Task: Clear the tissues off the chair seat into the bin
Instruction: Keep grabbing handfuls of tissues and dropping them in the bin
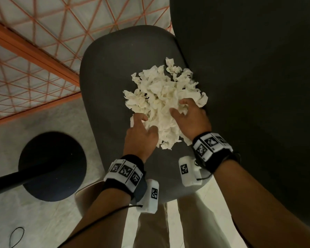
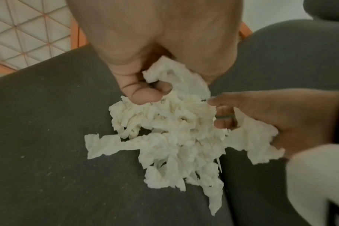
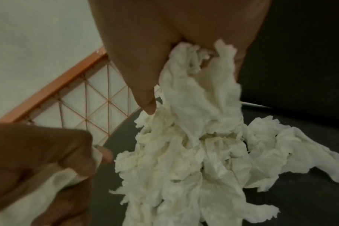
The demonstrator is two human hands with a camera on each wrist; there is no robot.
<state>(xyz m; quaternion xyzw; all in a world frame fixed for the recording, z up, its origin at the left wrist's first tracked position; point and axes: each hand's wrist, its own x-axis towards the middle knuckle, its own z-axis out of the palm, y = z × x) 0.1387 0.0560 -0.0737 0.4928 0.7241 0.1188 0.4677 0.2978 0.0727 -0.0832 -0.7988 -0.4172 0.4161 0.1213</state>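
From the head view, a heap of crumpled white tissues (image 1: 161, 97) is seen lying on the dark grey chair seat (image 1: 107, 72), close to the chair back (image 1: 249, 77). The near edge of the heap is grasped by the left hand (image 1: 141, 135) with curled fingers, and its right side is clutched by the right hand (image 1: 190, 119). A black round pedestal base (image 1: 52, 167) is seen on the floor to the left, and an orange lattice panel (image 1: 34, 51) beyond it.

In the left wrist view, a wad of tissues (image 2: 172, 137) is pinched between the thumb and curled fingers of the left hand (image 2: 145, 85); the right hand (image 2: 271, 116) is dug into the pile's far side.

In the right wrist view, a bunch of tissues (image 3: 194, 137) is gripped in the right hand (image 3: 164, 53), and more tissue is held in the clenched left hand (image 3: 39, 160).
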